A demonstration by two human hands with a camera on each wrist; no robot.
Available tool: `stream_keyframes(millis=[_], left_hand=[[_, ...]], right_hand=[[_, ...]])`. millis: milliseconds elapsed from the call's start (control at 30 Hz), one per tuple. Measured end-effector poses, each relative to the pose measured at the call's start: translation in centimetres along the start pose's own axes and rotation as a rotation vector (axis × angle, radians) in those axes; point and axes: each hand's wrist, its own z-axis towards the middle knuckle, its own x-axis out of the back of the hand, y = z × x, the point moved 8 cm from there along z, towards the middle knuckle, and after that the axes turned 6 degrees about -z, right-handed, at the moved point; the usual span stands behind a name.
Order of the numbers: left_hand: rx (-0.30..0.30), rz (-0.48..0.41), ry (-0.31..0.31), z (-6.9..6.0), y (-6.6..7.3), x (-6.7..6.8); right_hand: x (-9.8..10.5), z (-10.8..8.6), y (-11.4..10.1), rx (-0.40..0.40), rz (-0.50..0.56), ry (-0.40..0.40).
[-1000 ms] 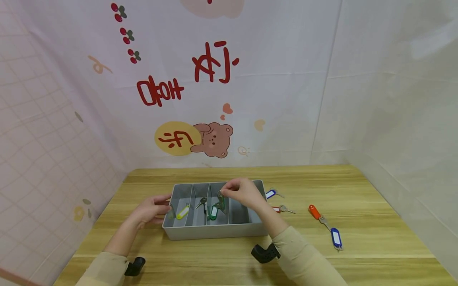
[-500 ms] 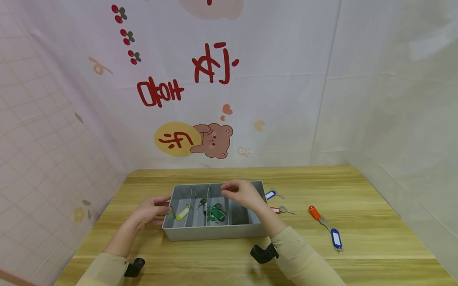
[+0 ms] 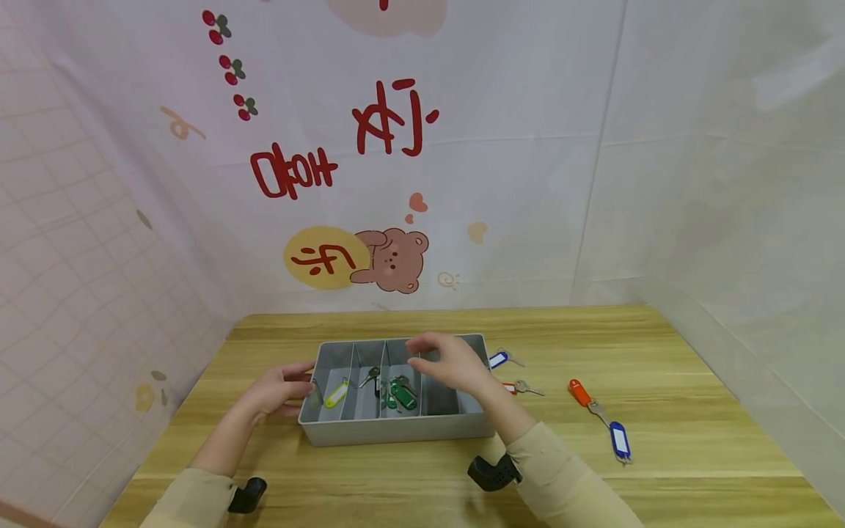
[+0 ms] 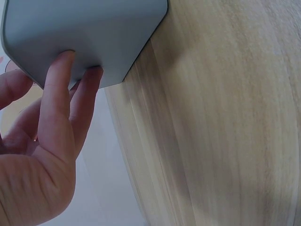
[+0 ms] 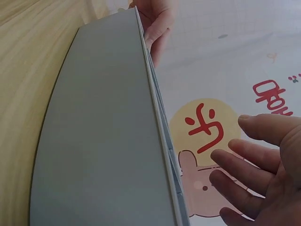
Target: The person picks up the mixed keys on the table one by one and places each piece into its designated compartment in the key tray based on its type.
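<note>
A grey divided tray (image 3: 409,427) stands on the table. At its left end my left hand (image 3: 280,390) grips the end wall; fingertips (image 4: 63,59) touch its outside in the left wrist view. My right hand (image 3: 455,363) hovers over the tray's right half with nothing in it, its fingers (image 5: 240,169) spread in the right wrist view. Green tags (image 3: 404,396) with keys lie in the third compartment from the left. The second holds a key (image 3: 373,372) with a dark tag, and the leftmost a yellow tag (image 3: 337,394).
Right of the tray lie a blue tag (image 3: 498,359) with a key and a red tag (image 3: 509,387) with a key. Farther right are an orange tag (image 3: 579,392) with a key and another blue tag (image 3: 619,440). A printed cloth (image 3: 528,169) hangs behind the table.
My right hand has let go of the green-tagged key, which now lies in the third compartment. Its fingers have parted a little. My left hand stays on the tray.
</note>
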Motion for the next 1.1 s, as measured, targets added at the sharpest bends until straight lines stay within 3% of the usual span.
stream_keyframes(millis=[833, 1100], left_hand=[[-0.013, 0.026, 0.023, -0.2, 0.0, 0.0], [-0.015, 0.032, 0.01, -0.1, 0.1, 0.0]], right_hand=[[4.1, -3.9, 1.7, 0.179, -0.042, 0.11], [6.3, -5.7, 2.8, 0.209, -0.128, 0.195]])
